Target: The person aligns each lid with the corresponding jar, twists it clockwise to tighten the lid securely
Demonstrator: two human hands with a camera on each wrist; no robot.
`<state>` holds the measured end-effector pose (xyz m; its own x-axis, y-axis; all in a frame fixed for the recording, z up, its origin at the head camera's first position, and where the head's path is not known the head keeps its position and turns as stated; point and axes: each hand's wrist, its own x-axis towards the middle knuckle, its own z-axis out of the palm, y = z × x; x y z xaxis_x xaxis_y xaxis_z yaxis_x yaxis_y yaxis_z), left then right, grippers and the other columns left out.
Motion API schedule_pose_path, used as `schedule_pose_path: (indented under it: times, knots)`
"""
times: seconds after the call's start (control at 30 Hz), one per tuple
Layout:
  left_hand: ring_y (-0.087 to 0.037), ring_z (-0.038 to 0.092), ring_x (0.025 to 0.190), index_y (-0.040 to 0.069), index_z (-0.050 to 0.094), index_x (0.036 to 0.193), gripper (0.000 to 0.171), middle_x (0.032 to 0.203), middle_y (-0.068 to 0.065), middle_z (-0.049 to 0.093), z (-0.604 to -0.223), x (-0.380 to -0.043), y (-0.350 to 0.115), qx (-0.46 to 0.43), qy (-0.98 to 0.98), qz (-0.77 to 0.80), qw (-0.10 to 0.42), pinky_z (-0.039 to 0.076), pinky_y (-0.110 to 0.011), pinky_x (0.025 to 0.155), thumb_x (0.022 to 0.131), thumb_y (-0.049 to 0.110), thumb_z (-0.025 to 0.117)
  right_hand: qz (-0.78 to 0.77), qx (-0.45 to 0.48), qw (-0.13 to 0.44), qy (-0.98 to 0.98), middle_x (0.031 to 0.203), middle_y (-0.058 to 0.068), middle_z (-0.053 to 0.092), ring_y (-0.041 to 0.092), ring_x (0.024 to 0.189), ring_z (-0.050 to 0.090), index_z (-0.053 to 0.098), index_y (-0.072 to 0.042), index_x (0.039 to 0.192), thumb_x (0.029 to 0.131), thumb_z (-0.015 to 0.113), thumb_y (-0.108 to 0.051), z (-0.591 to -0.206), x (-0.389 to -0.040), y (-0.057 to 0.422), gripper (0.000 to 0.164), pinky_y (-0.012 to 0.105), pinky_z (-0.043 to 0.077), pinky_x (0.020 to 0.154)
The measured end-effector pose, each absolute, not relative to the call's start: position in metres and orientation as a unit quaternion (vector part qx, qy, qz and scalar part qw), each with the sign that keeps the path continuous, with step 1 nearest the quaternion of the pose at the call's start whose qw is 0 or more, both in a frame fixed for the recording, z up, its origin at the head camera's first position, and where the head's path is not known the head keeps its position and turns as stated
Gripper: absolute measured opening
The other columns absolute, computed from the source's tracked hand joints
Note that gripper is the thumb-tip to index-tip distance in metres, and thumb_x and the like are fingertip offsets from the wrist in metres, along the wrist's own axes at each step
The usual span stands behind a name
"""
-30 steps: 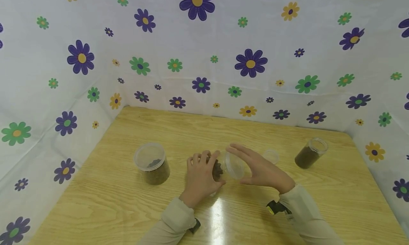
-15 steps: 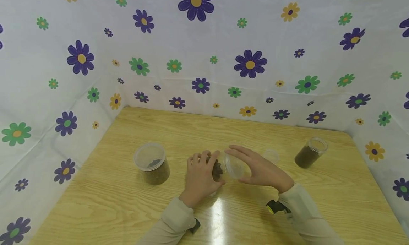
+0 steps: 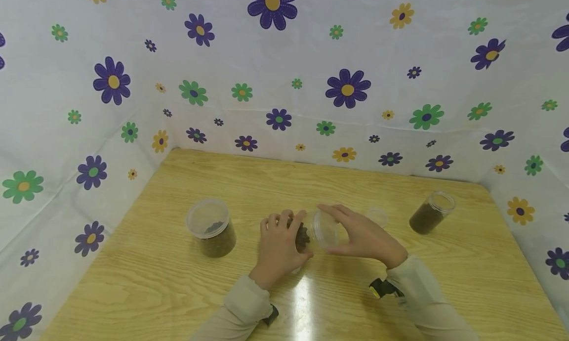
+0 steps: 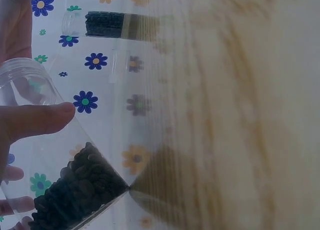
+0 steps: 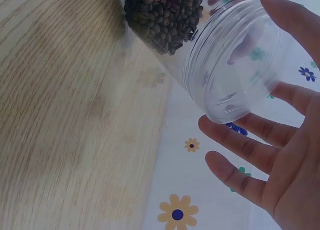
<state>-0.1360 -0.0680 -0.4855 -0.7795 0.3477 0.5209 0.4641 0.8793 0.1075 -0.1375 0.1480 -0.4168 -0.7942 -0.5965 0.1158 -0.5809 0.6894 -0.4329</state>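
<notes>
left of centre, a squat jar (image 3: 211,234) stands on the bench (image 3: 249,183), and a wide swing of the left hand (image 3: 277,247) could clip it. that hand is clamped on the tilted jar (image 3: 316,232) at mid-frame, seemingly propped on its bottom edge; loosen the grip and it might roll. tip it further and the dark beans (image 5: 172,17) would likely slide, because the mouth faces the right hand (image 3: 364,234), fingers spread apart around the rim. over right, the slim jar (image 3: 432,213) stands well apart.

now the murky bits: whether the squat jar is capped, hard to say; the left hand covers much of the tilted jar; whether right fingertips press its rim is unclear; a pale disc (image 3: 377,216) is partly hidden behind them.
</notes>
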Motion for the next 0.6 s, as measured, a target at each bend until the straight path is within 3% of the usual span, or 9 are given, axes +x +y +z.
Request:
schedule_pose_path:
  times: [0.13, 0.3, 0.6]
  knots:
    - [-0.026, 0.051, 0.096, 0.022, 0.047, 0.129, 0.097, 0.112, -0.002, 0.052, -0.4858, -0.136, -0.0681, -0.216, -0.937, -0.114, 0.25, 0.046, -0.048, 0.084, 0.048, 0.06, 0.084, -0.242, -0.298, 0.027, 0.923, 0.13, 0.01, 0.052, 0.02, 0.099, 0.058, 0.03, -0.017, 0.147, 0.077, 0.073, -0.045, -0.4178, -0.1358, 0.1471, 0.087, 0.036, 0.051, 0.074]
    - [-0.025, 0.051, 0.096, 0.023, 0.046, 0.13, 0.098, 0.112, -0.002, 0.052, -0.4859, -0.1358, -0.0682, -0.213, -0.94, -0.109, 0.244, 0.045, -0.048, 0.085, 0.048, 0.061, 0.084, -0.248, -0.262, 0.043, 0.932, 0.129, 0.01, 0.053, 0.021, 0.095, 0.058, 0.029, -0.017, 0.148, 0.078, 0.07, -0.05, -0.4193, -0.1355, 0.145, 0.087, 0.029, 0.048, 0.067]
    - [-0.025, 0.05, 0.095, 0.021, 0.047, 0.131, 0.097, 0.113, -0.003, 0.051, -0.4858, -0.1361, -0.0683, -0.218, -0.938, -0.124, 0.239, 0.046, -0.043, 0.084, 0.049, 0.058, 0.085, -0.243, -0.247, 0.037, 0.937, 0.13, 0.011, 0.053, 0.025, 0.102, 0.059, 0.02, -0.023, 0.15, 0.077, 0.069, -0.055, -0.4172, -0.1343, 0.1453, 0.094, 0.036, 0.051, 0.071]
